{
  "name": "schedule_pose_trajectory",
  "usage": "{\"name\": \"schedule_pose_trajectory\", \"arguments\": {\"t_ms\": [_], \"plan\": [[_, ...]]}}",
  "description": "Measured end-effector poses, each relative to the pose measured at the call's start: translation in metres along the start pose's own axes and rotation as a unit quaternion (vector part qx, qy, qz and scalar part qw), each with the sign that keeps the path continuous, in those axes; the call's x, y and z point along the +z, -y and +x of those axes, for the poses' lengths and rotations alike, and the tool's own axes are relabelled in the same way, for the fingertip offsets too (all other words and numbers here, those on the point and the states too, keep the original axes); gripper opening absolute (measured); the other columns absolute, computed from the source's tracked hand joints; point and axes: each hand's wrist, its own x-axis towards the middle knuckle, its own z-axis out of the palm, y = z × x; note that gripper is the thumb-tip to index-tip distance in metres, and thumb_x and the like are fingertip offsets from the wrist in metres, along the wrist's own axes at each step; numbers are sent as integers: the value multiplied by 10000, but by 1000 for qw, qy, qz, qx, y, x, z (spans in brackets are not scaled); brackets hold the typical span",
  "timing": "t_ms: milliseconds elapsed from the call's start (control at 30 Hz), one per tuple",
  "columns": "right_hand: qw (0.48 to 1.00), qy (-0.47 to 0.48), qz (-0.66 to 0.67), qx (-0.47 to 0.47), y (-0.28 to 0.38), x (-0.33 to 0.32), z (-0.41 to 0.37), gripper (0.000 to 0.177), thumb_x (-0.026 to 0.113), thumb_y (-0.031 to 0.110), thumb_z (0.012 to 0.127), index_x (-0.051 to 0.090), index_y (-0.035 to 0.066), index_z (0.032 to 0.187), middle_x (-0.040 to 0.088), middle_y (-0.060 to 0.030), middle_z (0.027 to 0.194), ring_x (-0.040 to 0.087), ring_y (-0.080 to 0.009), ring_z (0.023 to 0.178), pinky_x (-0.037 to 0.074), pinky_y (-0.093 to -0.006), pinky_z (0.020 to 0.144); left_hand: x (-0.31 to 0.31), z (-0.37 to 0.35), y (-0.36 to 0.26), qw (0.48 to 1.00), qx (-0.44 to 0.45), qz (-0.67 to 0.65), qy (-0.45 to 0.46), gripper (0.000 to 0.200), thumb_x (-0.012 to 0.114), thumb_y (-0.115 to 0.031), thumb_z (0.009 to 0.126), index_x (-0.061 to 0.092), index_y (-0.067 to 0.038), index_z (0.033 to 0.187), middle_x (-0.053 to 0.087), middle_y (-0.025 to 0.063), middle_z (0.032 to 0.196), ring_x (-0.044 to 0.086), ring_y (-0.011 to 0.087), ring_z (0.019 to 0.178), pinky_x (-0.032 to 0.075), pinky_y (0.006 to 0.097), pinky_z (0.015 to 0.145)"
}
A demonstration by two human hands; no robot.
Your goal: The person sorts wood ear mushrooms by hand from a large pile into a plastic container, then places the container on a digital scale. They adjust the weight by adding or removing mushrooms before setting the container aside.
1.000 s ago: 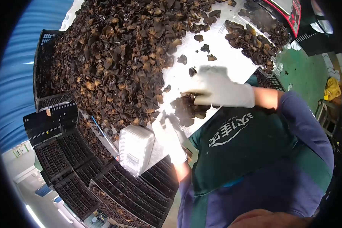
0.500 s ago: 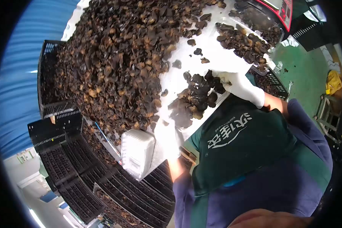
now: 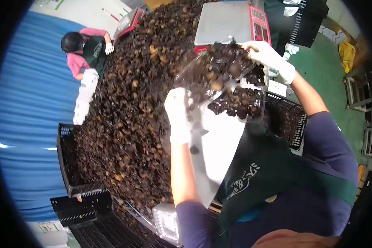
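Observation:
A clear plastic tray [image 3: 217,73] holding dark wood ear mushrooms hangs tilted between my two white-gloved hands, blurred by motion. My left hand [image 3: 177,108] is closed at its lower left edge. Up at the other end, my right hand [image 3: 268,57] grips the upper right rim, thumb and fingers pressed together. Just below sits a second clear tray [image 3: 255,108] with more wood ears in it, partly covered by the raised one. A large heap of wood ears [image 3: 130,136] spreads to the left of my left hand.
A scale [image 3: 224,25] with a red frame stands beyond the tray. To the right is a black crate [image 3: 298,130]; stacked clear trays [image 3: 167,223] stand at the bottom. A co-worker [image 3: 88,51] stands across the heap near another scale [image 3: 129,22]. Blue curtain [image 3: 33,124] lines the left.
My hands have left the small pile on the white surface and moved up toward the scale, now holding a filled clear tray. The view has shifted, bringing the co-worker and both scales into sight.

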Motion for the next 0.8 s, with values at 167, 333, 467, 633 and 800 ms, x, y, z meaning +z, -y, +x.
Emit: {"name": "schedule_pose_trajectory", "arguments": {"t_ms": [167, 333, 467, 633, 800], "plan": [[995, -81, 44, 26, -68, -71, 63, 274, 587, 84, 834, 621, -5, 1092, 602, -27, 746, 540, -86, 552, 457, -259, 502, 88, 140, 14, 994, 7, 18, 112, 201, 591, -153, 938, 625, -27, 1092, 677, 77, 1007, 606, 145, 771, 503, 282, 720], [984, -135, 81, 79, -95, -80, 84, 322, 647, 131, 864, 632, 4, 1160, 648, -56, 785, 589, -109, 576, 486, -275, 536, 99, 150, 36, 988, 98, 86, 83, 379, 634, -136, 925, 591, -2, 1278, 663, 84, 1163, 630, 151, 939, 508, 295, 809], [926, -336, -166, -40, -38, -53, 25, 337, 642, 193, 892, 633, 17, 1179, 659, -92, 873, 632, -153, 697, 510, -306, 627, 32, 28, -3, 942, 161, 291, 49, 314, 616, -56, 919, 618, 27, 1222, 647, 148, 1234, 615, 207, 1129, 453, 314, 1010], [967, -61, -197, -151, 20, 54, -82, 174, 654, 149, 850, 699, 72, 1000, 676, -113, 929, 623, -258, 747, 496, -376, 664, -81, -140, 3, 777, 132, 558, -259, 329, 588, -92, 902, 619, 17, 1211, 600, 180, 1269, 574, 320, 1157, 444, 422, 1018], [905, 185, -8, -382, -3, 228, -153, 215, 588, 220, 848, 671, 130, 1025, 618, -46, 812, 615, -226, 735, 479, -388, 626, -171, -279, 27, 548, 112, 700, -444, 373, 559, -238, 920, 619, 18, 1184, 606, 229, 1202, 554, 367, 1168, 455, 473, 991]]}}
